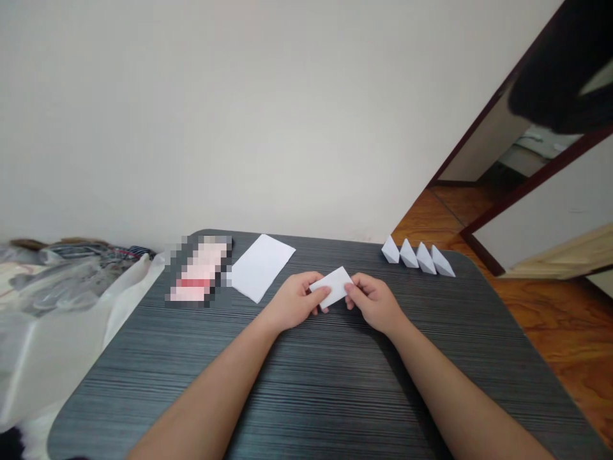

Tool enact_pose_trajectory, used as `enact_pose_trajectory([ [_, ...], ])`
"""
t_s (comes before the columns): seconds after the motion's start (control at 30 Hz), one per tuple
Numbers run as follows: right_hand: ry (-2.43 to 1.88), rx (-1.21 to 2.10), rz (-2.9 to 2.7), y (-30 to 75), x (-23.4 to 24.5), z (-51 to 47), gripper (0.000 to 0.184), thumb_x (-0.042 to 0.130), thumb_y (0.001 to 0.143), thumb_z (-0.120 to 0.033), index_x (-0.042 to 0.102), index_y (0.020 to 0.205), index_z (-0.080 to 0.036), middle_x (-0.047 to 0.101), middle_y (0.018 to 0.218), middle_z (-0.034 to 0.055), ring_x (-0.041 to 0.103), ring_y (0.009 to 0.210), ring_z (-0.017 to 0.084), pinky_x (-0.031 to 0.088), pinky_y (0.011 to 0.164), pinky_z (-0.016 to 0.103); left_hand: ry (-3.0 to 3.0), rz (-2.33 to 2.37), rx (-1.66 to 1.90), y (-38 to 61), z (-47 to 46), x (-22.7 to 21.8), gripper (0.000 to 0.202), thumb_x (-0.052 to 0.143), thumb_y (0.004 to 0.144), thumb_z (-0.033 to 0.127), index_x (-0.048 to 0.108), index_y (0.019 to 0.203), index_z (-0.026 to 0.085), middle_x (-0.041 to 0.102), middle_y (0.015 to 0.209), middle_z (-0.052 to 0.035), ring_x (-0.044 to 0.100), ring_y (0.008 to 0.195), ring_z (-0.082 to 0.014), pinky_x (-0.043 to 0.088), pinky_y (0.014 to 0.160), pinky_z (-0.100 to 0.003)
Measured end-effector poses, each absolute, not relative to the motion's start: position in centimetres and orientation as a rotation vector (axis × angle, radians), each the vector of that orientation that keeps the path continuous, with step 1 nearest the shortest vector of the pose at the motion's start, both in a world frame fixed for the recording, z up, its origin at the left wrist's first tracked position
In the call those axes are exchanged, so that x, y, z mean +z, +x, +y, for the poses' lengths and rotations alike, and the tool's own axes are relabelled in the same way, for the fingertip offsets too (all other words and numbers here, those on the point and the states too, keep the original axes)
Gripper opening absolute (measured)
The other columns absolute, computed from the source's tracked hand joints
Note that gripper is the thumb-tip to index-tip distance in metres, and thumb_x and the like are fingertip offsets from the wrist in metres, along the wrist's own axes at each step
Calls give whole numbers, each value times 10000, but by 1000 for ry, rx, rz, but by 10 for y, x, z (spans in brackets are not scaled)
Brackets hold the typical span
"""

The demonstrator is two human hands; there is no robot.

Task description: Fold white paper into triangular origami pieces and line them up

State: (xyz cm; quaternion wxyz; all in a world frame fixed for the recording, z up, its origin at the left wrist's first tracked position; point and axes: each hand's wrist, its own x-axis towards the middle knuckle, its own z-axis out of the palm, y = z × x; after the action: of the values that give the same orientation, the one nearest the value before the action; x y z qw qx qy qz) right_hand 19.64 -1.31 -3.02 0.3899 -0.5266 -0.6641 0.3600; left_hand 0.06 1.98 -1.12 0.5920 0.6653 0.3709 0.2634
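Paper piece [334, 285]: small, white, folded; pinched between the fingertips of both hands.
Table [306, 383]: dark, striped grain; directly beneath the fingers.
White sheet [261, 266]: lying flat, just beyond the left fingers and to their left.
Left hand [294, 301]: fingers closed on the piece's left edge, thumb on top.
Right hand [376, 301]: fingers closed on its right edge.
Folded triangles [417, 257]: four in a row, beyond the right fingers, well apart from them.

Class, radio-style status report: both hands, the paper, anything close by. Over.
Left hand and right hand both pinch small folded paper over table. White sheet lies far-left, four folded triangles far-right, both apart from hands.
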Motion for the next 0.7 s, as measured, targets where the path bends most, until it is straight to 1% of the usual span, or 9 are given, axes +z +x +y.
enact_pose_trajectory([
  [0.17, -1355, 870, -1727, 192, -29, -13, 253, 478, 888, -278, 539, 661, -185, 584, 564, -17, 542, 534, 122, 411, 588, 241, 1550, 875, 613, -2, 20, -9, 238, 484, 849, 355, 566, 828, 133, 603, 581, -15, 516, 474, -93, 395, 463, -189],
  [0.27, -1355, 857, -1737, 191, -29, -12, 238, 484, 883, -293, 565, 687, -185, 599, 572, -11, 558, 541, 129, 421, 584, 245, 1546, 890, 615, -4, 20, -9, 237, 486, 846, 361, 551, 797, 138, 597, 563, -7, 518, 467, -92, 396, 462, -186],
  [0.47, -1332, 910, -1710, 190, -29, -12, 186, 486, 882, -298, 635, 902, -187, 646, 636, 6, 591, 520, 131, 449, 563, 252, 1507, 900, 620, -3, 19, -12, 247, 490, 842, 383, 526, 790, 145, 594, 567, -7, 562, 485, -112, 418, 455, -196],
  [0.57, -1315, 932, -1680, 188, -30, -13, 210, 485, 880, -294, 632, 983, -185, 648, 660, 11, 596, 521, 129, 461, 554, 252, 1466, 857, 625, -4, 19, -12, 240, 487, 848, 375, 520, 803, 142, 598, 572, -9, 570, 486, -113, 432, 459, -200],
  [0.7, -1260, 956, -1651, 187, -30, -14, 277, 477, 884, -290, 588, 1112, -177, 639, 677, 16, 591, 530, 127, 471, 540, 250, 1414, 807, 603, -6, 20, -10, 227, 482, 856, 358, 516, 818, 136, 606, 578, -15, 573, 483, -114, 436, 457, -203],
])
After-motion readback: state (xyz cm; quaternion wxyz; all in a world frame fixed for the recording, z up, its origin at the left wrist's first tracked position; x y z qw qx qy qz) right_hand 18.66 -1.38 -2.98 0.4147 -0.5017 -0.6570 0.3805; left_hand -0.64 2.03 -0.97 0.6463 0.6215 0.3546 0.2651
